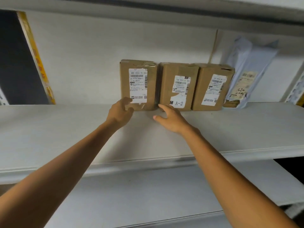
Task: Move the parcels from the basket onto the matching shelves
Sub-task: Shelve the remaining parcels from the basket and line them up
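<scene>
Parcel (pixel 139 84) between left grip (pixel 120 111), right grip (pixel 171 119)

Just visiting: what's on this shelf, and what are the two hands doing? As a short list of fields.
shelf: white, holds parcels
row: left box, middle box marked A-2, right box, all cardboard, upright
mailer bag: leans right of them
left hand: at left box's lower corner, grip unclear
right hand: open, below middle box

Left brown cardboard box (pixel 138 84): white label, black print.
Middle brown cardboard box (pixel 178 86): white label, black "A-2".
Right brown cardboard box (pixel 212 89): white label, black barcode.
Pale blue plastic mailer bag (pixel 246 66): cream label.
Flat grey shelf board (pixel 65 129): plain pale grey.
</scene>
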`<state>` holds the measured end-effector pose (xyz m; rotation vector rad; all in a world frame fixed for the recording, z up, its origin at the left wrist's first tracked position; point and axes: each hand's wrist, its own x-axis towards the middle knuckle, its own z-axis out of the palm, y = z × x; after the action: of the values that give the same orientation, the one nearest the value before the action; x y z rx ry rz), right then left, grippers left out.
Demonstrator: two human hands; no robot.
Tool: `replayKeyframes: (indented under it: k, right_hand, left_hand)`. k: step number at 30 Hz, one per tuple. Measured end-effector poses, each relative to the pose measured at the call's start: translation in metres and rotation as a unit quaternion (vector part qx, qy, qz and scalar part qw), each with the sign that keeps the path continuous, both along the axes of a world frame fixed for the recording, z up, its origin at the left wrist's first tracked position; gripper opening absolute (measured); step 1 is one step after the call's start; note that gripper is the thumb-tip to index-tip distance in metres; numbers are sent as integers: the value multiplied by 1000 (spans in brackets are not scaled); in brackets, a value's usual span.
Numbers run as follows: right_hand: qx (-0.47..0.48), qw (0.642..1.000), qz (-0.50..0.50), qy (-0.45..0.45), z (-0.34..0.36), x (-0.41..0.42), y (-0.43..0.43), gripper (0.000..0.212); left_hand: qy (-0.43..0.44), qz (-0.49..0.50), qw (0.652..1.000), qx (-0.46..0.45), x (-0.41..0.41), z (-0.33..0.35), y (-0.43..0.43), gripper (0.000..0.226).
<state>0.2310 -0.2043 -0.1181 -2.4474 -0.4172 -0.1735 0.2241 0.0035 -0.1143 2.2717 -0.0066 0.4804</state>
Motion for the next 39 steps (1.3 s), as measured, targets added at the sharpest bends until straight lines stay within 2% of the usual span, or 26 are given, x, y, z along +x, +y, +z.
replayKeyframes:
  k: [4,7,11,16,19,27,33,39]
  right_hand:
    - [27,999,-35,13,5,-38,-60,71]
    - [29,995,-94,-18,7,-79,-119,68]
    - [36,981,-187,-43,8,-144,-217,63]
    - [52,963,-261,-32,-2,-234,-336,69]
    - [57,949,-309,-14,-22,-293,-398,69]
    - [111,877,-465,59,-103,-426,-511,74]
    - [158,824,-523,150,-170,-508,-562,81]
    - [175,772,-580,190,-221,-564,-597,68]
  left_hand:
    - [6,-79,994,69,-30,11,-51,38]
    - [14,-146,979,138,-53,15,-111,41]
    - [33,-256,943,210,-88,21,-217,45]
    - [18,-360,900,247,-135,19,-355,45]
    - [45,-417,870,257,-168,-1,-434,51]
    - [76,-563,776,272,-264,-73,-595,55]
    - [120,-665,669,308,-312,-144,-683,63]
    - [136,-741,585,300,-355,-216,-754,59]
